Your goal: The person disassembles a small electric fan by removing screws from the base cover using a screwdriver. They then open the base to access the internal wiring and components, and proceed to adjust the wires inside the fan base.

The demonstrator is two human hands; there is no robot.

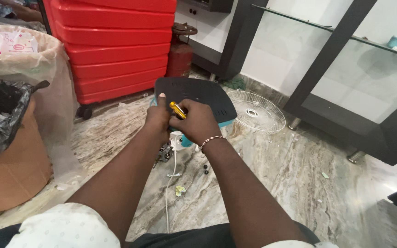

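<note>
Both hands raised over the marbled stone floor (276, 174), meeting at centre frame. Left hand (158, 117) wrapped around the near edge of a dark grey plastic fan base with a teal underside (198, 94), thumb up against its face, gripping it tilted up off the floor. Right hand (197, 123), with a thin metal bangle (211, 140) at the wrist, closed around a yellow-handled screwdriver (177, 110); tip hidden behind the fingers, so cannot tell whether seated in a screw.

Judging by the layout, dismantling well under way: a round white wire fan guard (257, 111) already off and lying flat at 3 o'clock from the hands, a small motor part (164, 153) loose at 6 o'clock just below the left hand, three small dark bits (205, 169) scattered at 5 o'clock, apparently screws or feet. Base apparently not yet fully opened. White power cord (171, 188) trailing from beneath the base toward 6 o'clock.

Counted: one base, one screwdriver, one guard, one cord, one motor part, three dark bits, a few paper scraps.

Around: red ribbed hard-shell suitcase (116, 46) at 11 o'clock, red gas cylinder (179, 55) at 12 o'clock, brown bin lined with a black bag (5, 151) at 9 o'clock, dark-framed glass shelving (345, 92) at 2 o'clock.
</note>
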